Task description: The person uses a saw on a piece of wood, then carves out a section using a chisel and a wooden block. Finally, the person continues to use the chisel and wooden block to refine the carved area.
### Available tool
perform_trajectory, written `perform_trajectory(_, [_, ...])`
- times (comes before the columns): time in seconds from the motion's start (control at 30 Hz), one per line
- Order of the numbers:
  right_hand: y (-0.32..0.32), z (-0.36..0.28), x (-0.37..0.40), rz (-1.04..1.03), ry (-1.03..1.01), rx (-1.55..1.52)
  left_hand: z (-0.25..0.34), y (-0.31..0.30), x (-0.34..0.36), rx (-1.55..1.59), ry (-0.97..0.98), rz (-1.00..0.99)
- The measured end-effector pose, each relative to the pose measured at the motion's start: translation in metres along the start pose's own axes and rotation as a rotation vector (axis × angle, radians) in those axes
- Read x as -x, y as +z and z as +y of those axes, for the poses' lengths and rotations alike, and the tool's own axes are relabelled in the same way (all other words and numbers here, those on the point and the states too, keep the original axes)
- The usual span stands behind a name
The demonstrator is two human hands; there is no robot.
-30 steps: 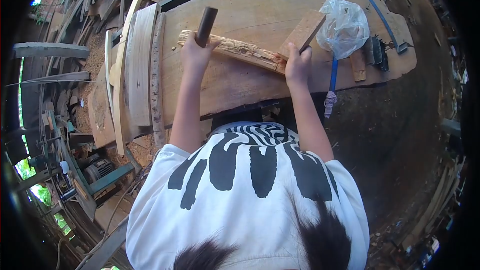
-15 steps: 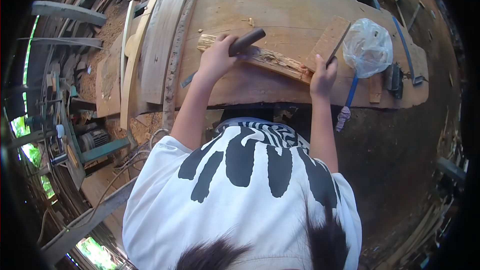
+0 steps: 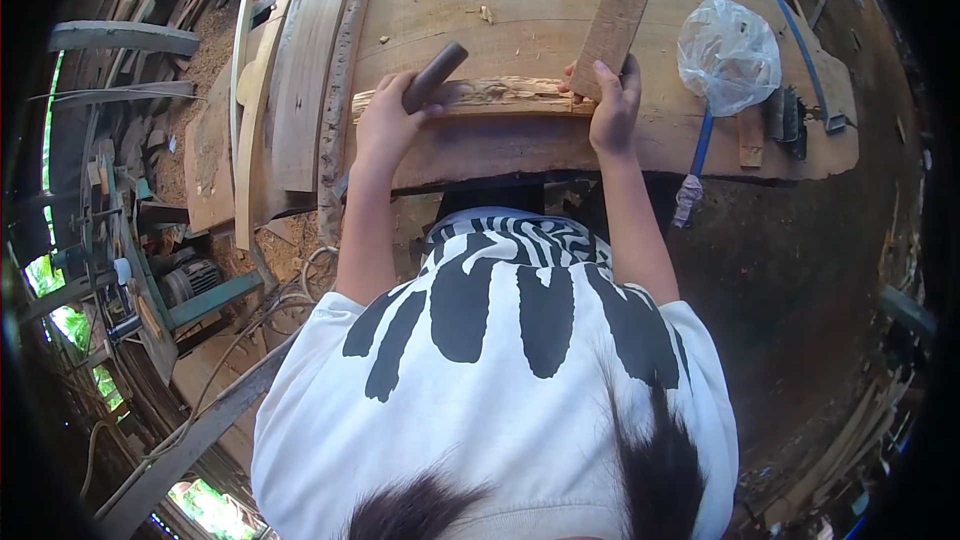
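My left hand (image 3: 388,120) is closed around a chisel with a dark round handle (image 3: 436,76); most of its blade is hidden behind the hand and wrist. The same hand rests at the left end of a rough, splintered strip of wood (image 3: 510,94), which lies about level across the workbench (image 3: 480,0). My right hand (image 3: 614,105) grips a flat wooden block (image 3: 622,15), tilted with its top to the right. Fingers of that hand also meet the strip's right end.
A clear plastic bag (image 3: 728,55) covers the top of a blue rod (image 3: 703,145) at the right. Near it lie a small wooden piece (image 3: 751,137) and a blue metal bar (image 3: 810,65). Planks (image 3: 310,80) line the bench's left side. Small wood chips (image 3: 486,14) lie farther back.
The splintered strip has turned from a slant to nearly level and shifted left. Both hands have moved left with the chisel and block; the block stands more upright, and the view has shifted slightly.
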State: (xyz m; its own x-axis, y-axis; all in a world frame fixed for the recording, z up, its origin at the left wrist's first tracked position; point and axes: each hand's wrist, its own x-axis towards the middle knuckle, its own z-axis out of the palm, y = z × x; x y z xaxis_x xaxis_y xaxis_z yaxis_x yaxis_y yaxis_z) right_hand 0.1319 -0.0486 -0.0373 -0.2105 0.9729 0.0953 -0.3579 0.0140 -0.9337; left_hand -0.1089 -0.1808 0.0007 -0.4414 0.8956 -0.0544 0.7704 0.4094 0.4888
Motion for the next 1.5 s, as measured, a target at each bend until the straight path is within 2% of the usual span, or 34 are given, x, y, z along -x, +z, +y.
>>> perform_trajectory(0.2, [0.006, 0.003, 0.003, -0.048, 0.076, 0.005, 0.004, -0.017, 0.004, -0.065, -0.021, -0.030])
perform_trajectory(0.3, [0.007, 0.003, 0.005, -0.058, 0.066, -0.017, -0.001, -0.014, 0.004, -0.064, 0.021, 0.019])
perform_trajectory(0.37, [0.006, 0.004, 0.005, -0.061, 0.059, -0.030, 0.012, -0.010, 0.007, -0.156, 0.021, 0.196])
perform_trajectory(0.4, [0.006, 0.004, 0.004, -0.064, 0.051, -0.045, 0.022, -0.009, 0.008, -0.154, 0.022, 0.196])
perform_trajectory(0.53, [0.001, 0.001, 0.003, -0.079, 0.103, -0.076, 0.092, 0.002, 0.017, 0.215, 0.176, 0.122])
perform_trajectory(0.6, [0.002, -0.001, 0.003, 0.046, 0.054, -0.308, 0.125, 0.017, 0.022, 0.425, 0.237, -0.049])
perform_trajectory(0.63, [-0.007, 0.004, 0.002, 0.035, 0.055, -0.306, 0.140, 0.024, 0.025, 0.406, 0.287, -0.064])
perform_trajectory(0.7, [-0.033, 0.020, 0.000, -0.018, 0.431, -0.763, 0.163, 0.042, 0.028, 0.384, 0.434, -0.022])
perform_trajectory(0.73, [-0.029, 0.016, 0.000, -0.030, 0.436, -0.757, 0.172, 0.051, 0.029, 0.380, 0.531, 0.035])
perform_trajectory(0.8, [-0.020, 0.007, 0.005, 0.205, 0.208, -0.529, 0.189, 0.062, 0.029, 0.395, 0.581, 0.079])
perform_trajectory(0.87, [-0.014, -0.005, 0.009, 0.175, 0.210, -0.584, 0.199, 0.071, 0.025, 0.405, 0.635, 0.121])
perform_trajectory(0.9, [-0.039, -0.008, -0.003, 0.174, 0.211, -0.587, 0.199, 0.078, 0.019, 0.397, 0.683, 0.163])
perform_trajectory(0.93, [-0.023, -0.004, 0.000, 0.173, 0.213, -0.590, 0.199, 0.084, 0.012, 0.389, 0.731, 0.204])
perform_trajectory(1.03, [0.002, 0.005, 0.002, 0.178, 0.220, -0.596, 0.196, 0.096, -0.002, 0.365, 0.727, 0.280])
perform_trajectory(1.17, [-0.002, 0.008, 0.003, 0.194, 0.230, -0.602, 0.199, 0.103, -0.010, 0.376, 0.633, 0.221])
perform_trajectory(1.23, [0.002, 0.013, -0.001, 0.205, 0.233, -0.606, 0.204, 0.105, -0.011, 0.366, 0.722, 0.364])
perform_trajectory(1.5, [-0.008, 0.015, 0.007, 0.262, 0.230, -0.610, 0.210, 0.107, -0.013, 0.359, 0.748, 0.330])
